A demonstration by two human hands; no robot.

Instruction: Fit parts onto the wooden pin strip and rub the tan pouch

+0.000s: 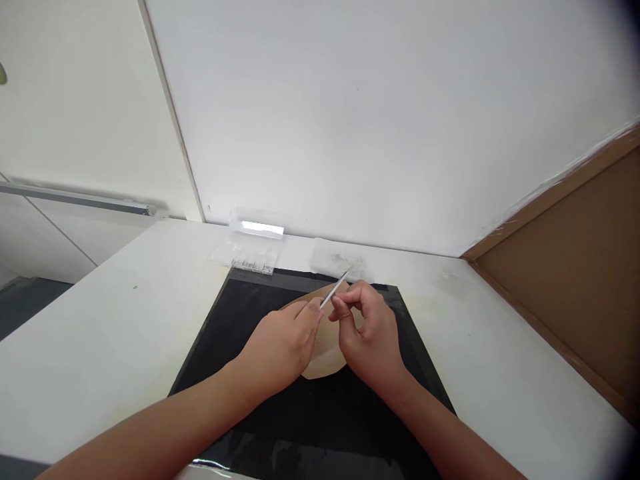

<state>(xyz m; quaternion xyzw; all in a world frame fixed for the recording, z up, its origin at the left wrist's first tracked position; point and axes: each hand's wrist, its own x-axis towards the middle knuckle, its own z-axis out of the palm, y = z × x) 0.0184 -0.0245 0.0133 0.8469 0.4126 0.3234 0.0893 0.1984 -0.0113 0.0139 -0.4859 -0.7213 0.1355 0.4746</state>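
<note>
My left hand (pixel 287 337) is closed around a slim, pale stick-like tool (pixel 334 289), which points away up and to the right. Close beside the tool, my right hand (pixel 367 327) has thumb and forefinger pinched together; whatever is between them is too small to make out. Beneath both hands lies a tan, paper-like sheet (pixel 325 363) with a rounded edge, partly covered by them. Some small whitish specks show on it. The sheet rests on a black mat (pixel 280 417).
A clear plastic compartment box (pixel 250 257) with its lid raised stands at the back left. Behind the mat lies a clear plastic bag (pixel 330 257). A white wall (pixel 350 120) closes off the back, and a brown wood-framed panel (pixel 565 267) stands at the right.
</note>
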